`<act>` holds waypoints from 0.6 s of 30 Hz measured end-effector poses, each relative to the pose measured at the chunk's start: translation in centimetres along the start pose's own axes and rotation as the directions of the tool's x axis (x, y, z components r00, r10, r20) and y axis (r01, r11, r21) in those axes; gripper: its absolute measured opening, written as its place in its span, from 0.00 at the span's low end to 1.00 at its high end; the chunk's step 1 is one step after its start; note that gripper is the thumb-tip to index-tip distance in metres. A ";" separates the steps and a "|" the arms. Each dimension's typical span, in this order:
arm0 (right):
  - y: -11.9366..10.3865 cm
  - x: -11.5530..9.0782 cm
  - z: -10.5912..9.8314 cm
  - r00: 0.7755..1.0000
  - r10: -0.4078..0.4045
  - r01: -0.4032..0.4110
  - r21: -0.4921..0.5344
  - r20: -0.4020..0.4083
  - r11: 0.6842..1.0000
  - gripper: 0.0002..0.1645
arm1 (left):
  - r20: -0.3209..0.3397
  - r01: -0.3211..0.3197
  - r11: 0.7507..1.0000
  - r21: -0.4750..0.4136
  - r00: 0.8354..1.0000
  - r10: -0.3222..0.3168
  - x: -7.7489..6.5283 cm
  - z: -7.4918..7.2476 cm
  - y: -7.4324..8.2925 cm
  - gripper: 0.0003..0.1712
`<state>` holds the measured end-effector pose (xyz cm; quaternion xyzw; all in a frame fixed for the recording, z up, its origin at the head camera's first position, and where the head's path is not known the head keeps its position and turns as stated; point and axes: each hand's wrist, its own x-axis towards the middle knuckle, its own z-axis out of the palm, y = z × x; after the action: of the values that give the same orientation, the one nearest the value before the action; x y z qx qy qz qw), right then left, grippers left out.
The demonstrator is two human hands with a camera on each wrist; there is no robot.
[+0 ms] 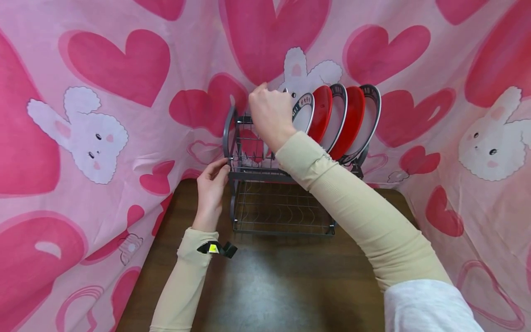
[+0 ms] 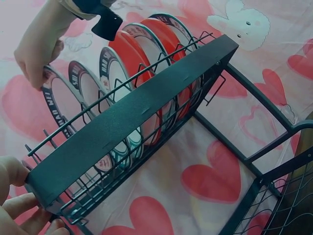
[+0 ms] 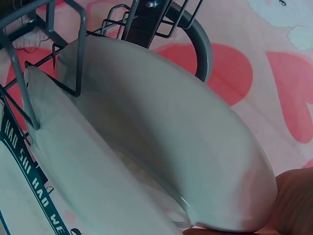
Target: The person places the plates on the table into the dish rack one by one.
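Observation:
A dark two-tier dish rack (image 1: 265, 176) stands on the table, plates upright in its upper tier. My left hand (image 1: 211, 196) grips the rack's left end, thumb above and fingers (image 2: 22, 208) below in the left wrist view. My right hand (image 1: 271, 113) is over the rack's left part and pinches the rim of a white plate (image 2: 57, 100) with a dark lettered edge. In the right wrist view this plate's pale back (image 3: 205, 127) shows, its lower edge among the wires. Beside it another white plate (image 2: 87, 85) leans in the slots.
Farther right in the rack stand a white lettered plate (image 1: 304, 113), a red plate (image 1: 321, 113), another red plate (image 1: 350, 122) and more white ones. The lower wire tier (image 1: 282, 207) is below. Pink heart-patterned cloth (image 1: 199, 60) surrounds the brown wooden table (image 1: 265, 281).

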<state>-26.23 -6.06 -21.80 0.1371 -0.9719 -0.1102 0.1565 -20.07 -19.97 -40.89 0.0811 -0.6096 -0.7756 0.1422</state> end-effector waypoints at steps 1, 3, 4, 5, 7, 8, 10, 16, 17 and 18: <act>0.0 0.0 0.0 1.000 -0.001 0.001 0.000 0.000 1.000 0.32 | 0.000 0.001 1.000 0.001 1.000 -0.001 0.0 0.0 0.0 0.18; 0.0 0.0 0.1 1.000 -0.002 0.002 -0.004 -0.003 1.000 0.32 | 0.002 0.002 1.000 0.005 1.000 -0.002 0.0 0.0 0.0 0.18; 0.0 0.0 0.1 1.000 -0.003 0.003 -0.008 -0.005 1.000 0.32 | 0.003 0.002 1.000 0.009 1.000 -0.002 0.0 0.0 0.0 0.18; 0.0 0.1 0.2 1.000 -0.002 0.002 -0.006 -0.011 1.000 0.32 | 0.003 0.000 1.000 0.008 1.000 0.000 0.0 0.0 0.0 0.18; 0.1 0.1 0.2 1.000 -0.001 0.001 -0.007 -0.022 1.000 0.32 | -0.001 -0.006 1.000 0.001 1.000 0.006 0.0 0.0 -0.1 0.18; 0.1 0.1 0.2 1.000 -0.001 0.000 -0.008 -0.027 1.000 0.31 | -0.002 -0.009 1.000 -0.006 1.000 0.009 0.0 0.0 -0.1 0.18; 0.1 0.1 0.2 0.999 0.001 -0.001 -0.007 -0.033 1.000 0.31 | -0.005 -0.015 1.000 -0.015 1.000 0.015 0.0 0.1 -0.1 0.18; 0.1 0.0 0.3 0.999 0.009 -0.009 0.009 -0.045 1.000 0.30 | -0.015 -0.027 0.999 -0.035 1.000 0.026 0.2 0.1 -0.2 0.18; 0.1 0.0 0.3 0.999 0.013 -0.012 0.013 -0.049 1.000 0.30 | -0.015 -0.027 0.999 -0.036 1.000 0.026 0.2 0.1 -0.2 0.18; 0.2 -0.1 0.3 0.999 0.014 -0.014 0.011 -0.047 1.000 0.30 | -0.016 -0.026 0.999 -0.037 1.000 0.026 0.2 0.2 -0.2 0.18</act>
<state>-26.30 -5.84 -22.06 0.1338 -0.9694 -0.1008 0.1793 -20.34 -19.85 -41.06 0.0766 -0.5949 -0.7843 0.1585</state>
